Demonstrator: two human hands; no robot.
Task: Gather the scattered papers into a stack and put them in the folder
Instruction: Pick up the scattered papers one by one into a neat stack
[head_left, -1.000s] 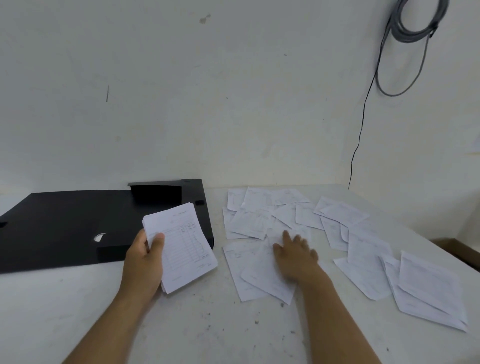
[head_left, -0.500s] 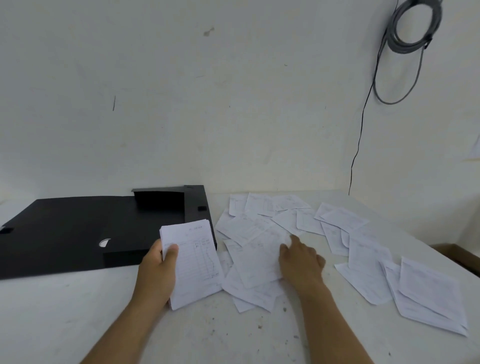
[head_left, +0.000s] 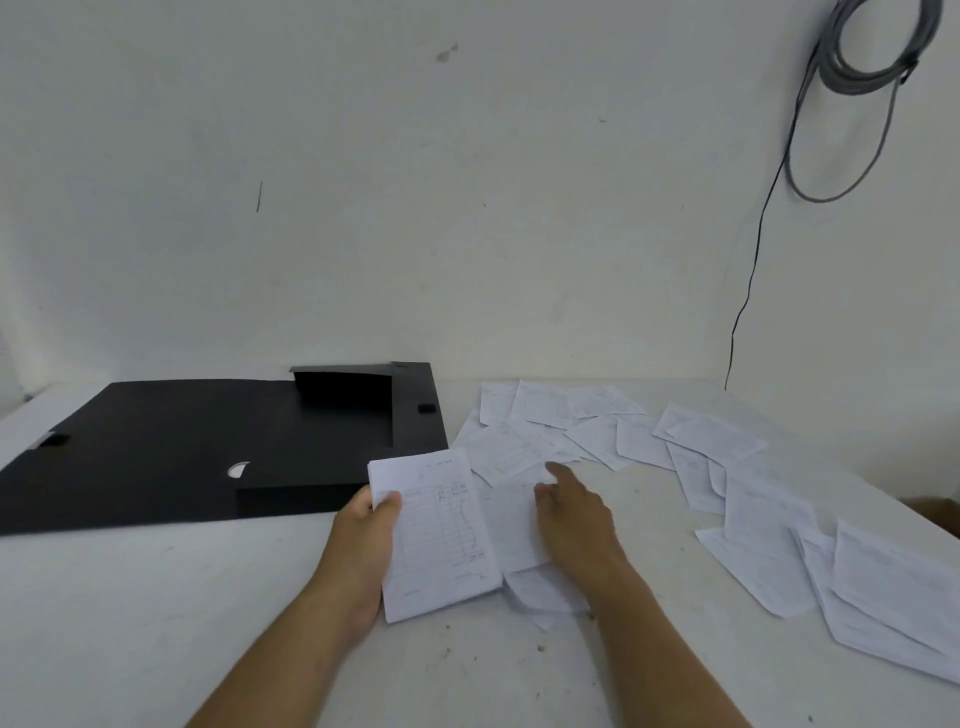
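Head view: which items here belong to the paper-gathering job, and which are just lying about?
Part of the job:
stack of papers held by the left hand
loose papers on the table, some under the right hand
open black folder

Just there:
coiled cable on the wall
cardboard box beyond the table's edge

Soft, even, rather dim light fills the scene with no glare and only faint shadows under the hands, the right hand (head_left: 574, 512) and the papers (head_left: 524, 462) beside it are motion-blurred, and wide-angle bending curves the table (head_left: 156, 623) edge near the frame's borders.
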